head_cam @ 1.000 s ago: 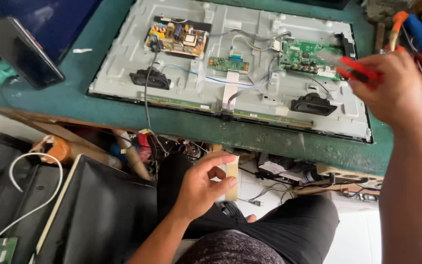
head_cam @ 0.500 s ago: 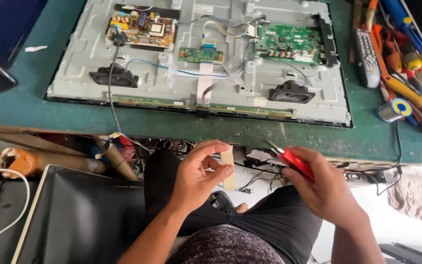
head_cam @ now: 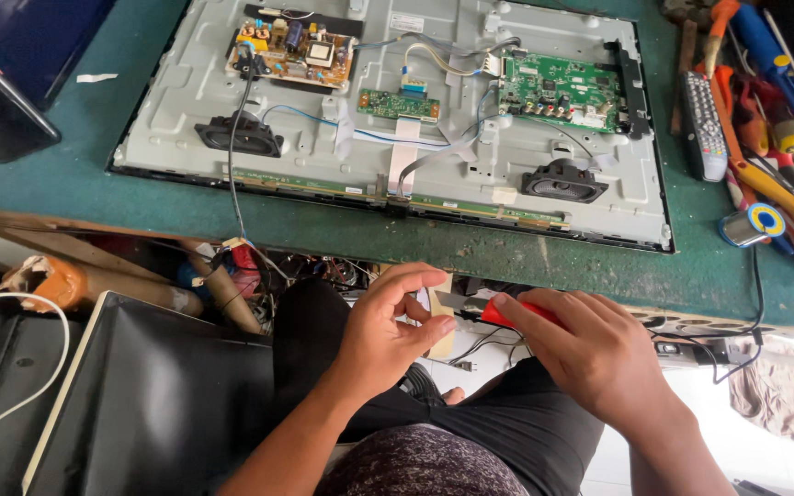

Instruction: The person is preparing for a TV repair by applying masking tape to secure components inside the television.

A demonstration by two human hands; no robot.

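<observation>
Once the right hand had come down from the opened grey flat-panel television back on the green worktop, its grip enclosed a red-handled tool below the worktop's edge, beside the left hand pinching a small beige piece

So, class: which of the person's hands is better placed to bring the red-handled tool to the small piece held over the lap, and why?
Right. The right hand already grips the red-handled tool, its tip toward the small piece pinched in the left hand's fingers.
</observation>
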